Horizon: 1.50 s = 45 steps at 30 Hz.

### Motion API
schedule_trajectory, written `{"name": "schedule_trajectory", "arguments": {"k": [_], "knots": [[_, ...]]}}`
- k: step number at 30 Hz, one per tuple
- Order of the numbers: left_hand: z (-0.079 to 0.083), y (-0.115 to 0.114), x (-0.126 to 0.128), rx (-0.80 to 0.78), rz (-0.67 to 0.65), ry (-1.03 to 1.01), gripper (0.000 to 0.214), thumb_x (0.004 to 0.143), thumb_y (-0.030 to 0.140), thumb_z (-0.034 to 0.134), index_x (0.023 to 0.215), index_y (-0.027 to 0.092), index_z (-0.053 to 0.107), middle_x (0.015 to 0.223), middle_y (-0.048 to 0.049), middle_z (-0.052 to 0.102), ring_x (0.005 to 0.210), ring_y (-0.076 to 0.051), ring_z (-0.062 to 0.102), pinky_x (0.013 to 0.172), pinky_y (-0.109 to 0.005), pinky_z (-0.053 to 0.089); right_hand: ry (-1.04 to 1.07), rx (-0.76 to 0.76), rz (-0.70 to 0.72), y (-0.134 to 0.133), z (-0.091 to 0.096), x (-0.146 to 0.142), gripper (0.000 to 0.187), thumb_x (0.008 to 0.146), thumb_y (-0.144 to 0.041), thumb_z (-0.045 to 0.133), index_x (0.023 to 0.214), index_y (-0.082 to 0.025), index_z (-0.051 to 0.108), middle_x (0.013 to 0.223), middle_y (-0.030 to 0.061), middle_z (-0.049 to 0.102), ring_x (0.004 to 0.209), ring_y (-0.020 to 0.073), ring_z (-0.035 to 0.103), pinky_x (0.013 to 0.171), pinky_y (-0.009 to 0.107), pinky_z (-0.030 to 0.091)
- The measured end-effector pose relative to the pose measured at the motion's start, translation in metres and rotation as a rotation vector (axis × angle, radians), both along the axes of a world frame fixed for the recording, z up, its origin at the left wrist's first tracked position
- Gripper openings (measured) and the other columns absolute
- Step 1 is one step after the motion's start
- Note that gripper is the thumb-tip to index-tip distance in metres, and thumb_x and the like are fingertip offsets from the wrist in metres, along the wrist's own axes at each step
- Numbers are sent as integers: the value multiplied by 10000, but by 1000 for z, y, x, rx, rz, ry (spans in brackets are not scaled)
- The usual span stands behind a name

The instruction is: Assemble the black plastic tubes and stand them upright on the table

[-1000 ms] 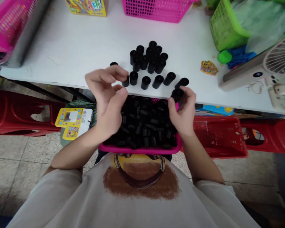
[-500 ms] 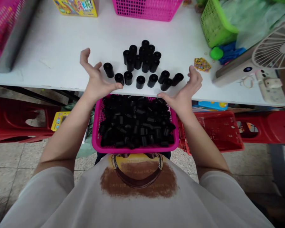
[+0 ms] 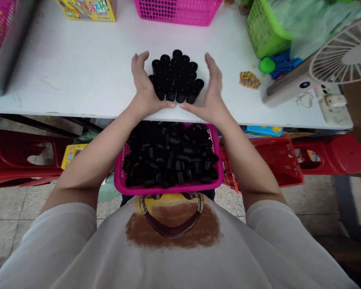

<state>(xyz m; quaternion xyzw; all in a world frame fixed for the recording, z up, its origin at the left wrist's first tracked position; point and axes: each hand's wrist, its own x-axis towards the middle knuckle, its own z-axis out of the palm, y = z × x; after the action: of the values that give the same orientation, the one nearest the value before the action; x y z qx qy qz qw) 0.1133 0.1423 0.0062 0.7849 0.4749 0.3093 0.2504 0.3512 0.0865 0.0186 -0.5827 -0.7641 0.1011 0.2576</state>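
Several black cylinders (image 3: 175, 74) stand upright in a tight cluster on the white table (image 3: 87, 68). Against the cluster's left side is my left hand (image 3: 146, 90), fingers stretched out and thumb along the near edge. My right hand (image 3: 212, 94) curves around the right side in the same way, fingers apart and thumb pointing inward. The two thumb tips almost meet in front of the cylinders. Below the table edge, a pink basket (image 3: 118, 176) holds a heap of loose black cylinders (image 3: 171, 156).
A yellow box (image 3: 88, 10) and a pink basket (image 3: 177, 12) stand at the back. On the right are a green basket (image 3: 255, 32), a white fan (image 3: 289, 76), a colourful packet (image 3: 249, 80) and a power strip (image 3: 333, 108). Red stools (image 3: 345, 156) flank the space under the table.
Both hands have moved inward toward each other. The cylinders that stood scattered along the front are now pushed together with the rest into one compact group.
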Motion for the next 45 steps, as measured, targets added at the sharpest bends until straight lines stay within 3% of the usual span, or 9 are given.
{"name": "schedule_trajectory", "arguments": {"k": [3,7,10,13,16,27,34,39,45], "knots": [[7,-40,-4,153,24,64,917,728,568,878,1487,243,480,1580,-180,455,1661,-337,140,1292,-537,337,17,-100,117,-62,14,24,765,927,-500,784,1590,-300,460,1579,150,484,1514,425,426,1235,662,417],[16,-112,13,-162,-606,316,366,1007,399,547,1323,231,623,1375,-125,658,1277,-300,654,1112,-476,526,-102,-417,332,-143,8,52,584,878,-381,847,1418,-277,651,1413,163,598,1289,392,638,1122,609,559],[16,-152,40,-417,-622,556,521,1053,505,443,1428,173,588,1308,-161,702,974,-319,754,856,-468,608,-109,-468,230,-171,-16,61,573,880,-305,829,1427,-287,659,1456,174,587,1338,411,620,1108,634,566],[12,-171,64,-416,-552,680,730,1016,677,448,1453,107,580,1284,-214,694,1081,-387,721,843,-478,604,6,-440,221,-175,-36,63,440,920,-284,765,1356,-273,711,1447,170,611,1370,387,610,1158,630,529],[10,-176,72,-393,-523,721,900,893,819,552,1417,89,608,1350,-231,641,1195,-422,650,853,-477,604,155,-404,220,-174,-46,61,362,949,-319,725,1307,-270,733,1425,153,638,1349,347,635,1168,591,529],[-4,-181,69,-400,-493,463,560,839,485,671,1300,169,629,1301,-146,723,1276,-435,562,993,-636,514,484,-274,-76,-179,-69,46,449,998,-510,652,1370,-259,683,1373,144,682,1262,312,679,1085,506,578],[-22,-172,60,-403,-513,233,338,957,376,720,1265,250,658,1192,-75,763,1248,-325,607,1083,-516,483,1042,-353,-197,-173,-71,39,493,938,-554,778,1369,-331,690,1187,39,746,976,201,720,909,350,605],[-7,-149,34,-425,-448,-86,351,886,324,827,1187,223,675,1287,-81,743,1252,-275,668,1149,-467,484,1288,-362,-282,-155,-59,19,430,918,-630,737,1197,-304,746,1043,12,699,714,130,611,662,267,545],[15,-160,2,-463,-311,-326,339,902,241,760,1201,211,604,1227,-72,775,1189,-204,734,1101,-352,529,1256,-458,-128,-141,-33,-10,478,973,-675,568,1276,-305,543,866,-10,650,541,128,510,546,293,463]]}}
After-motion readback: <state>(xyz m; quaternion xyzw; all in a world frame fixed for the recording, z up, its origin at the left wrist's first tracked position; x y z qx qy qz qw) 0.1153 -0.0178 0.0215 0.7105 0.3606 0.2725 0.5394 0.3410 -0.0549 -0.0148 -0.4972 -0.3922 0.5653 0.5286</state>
